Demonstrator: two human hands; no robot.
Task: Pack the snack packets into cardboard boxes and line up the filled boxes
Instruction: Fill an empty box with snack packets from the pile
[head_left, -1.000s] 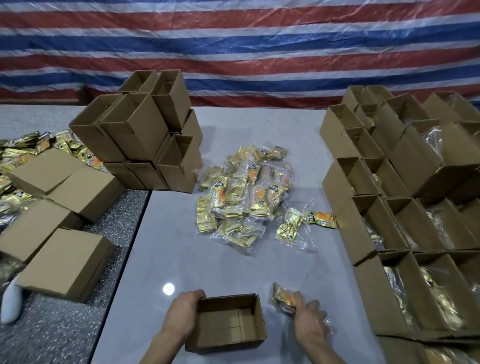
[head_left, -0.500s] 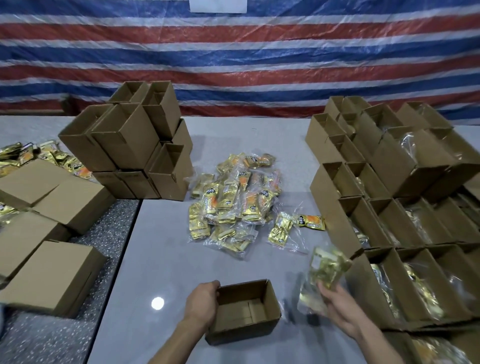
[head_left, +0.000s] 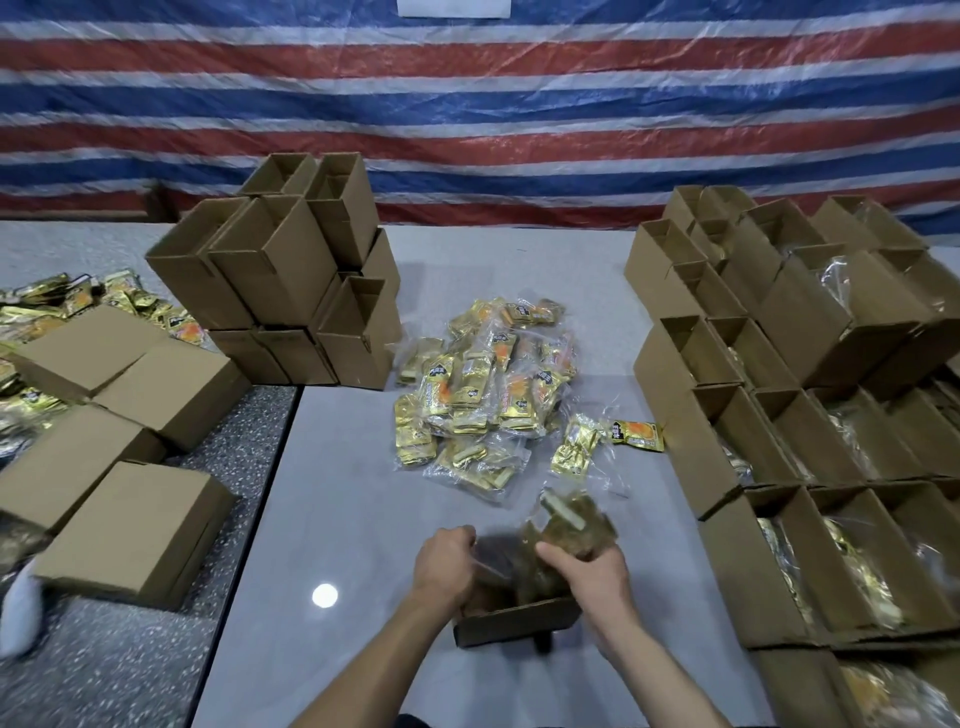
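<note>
A small open cardboard box (head_left: 519, 623) stands on the grey table (head_left: 353, 519) close in front of me. My left hand (head_left: 447, 564) grips its left wall. My right hand (head_left: 592, 571) holds a clear bag of gold snack packets (head_left: 569, 525) over the box's opening; the bag is blurred and partly inside. A heap of bagged gold and orange snack packets (head_left: 483, 395) lies in the middle of the table. Filled open boxes (head_left: 810, 551) stand in rows along the right.
A stack of empty open boxes (head_left: 280, 275) rises at the back left. Closed boxes (head_left: 130, 530) and more gold packets (head_left: 62, 301) lie on the speckled table to the left. Loose packets (head_left: 608, 441) lie right of the heap. A striped tarp hangs behind.
My right hand lifted a bag of packets from the table at the right and brought it left over the box. My left hand stayed on the box's left wall.
</note>
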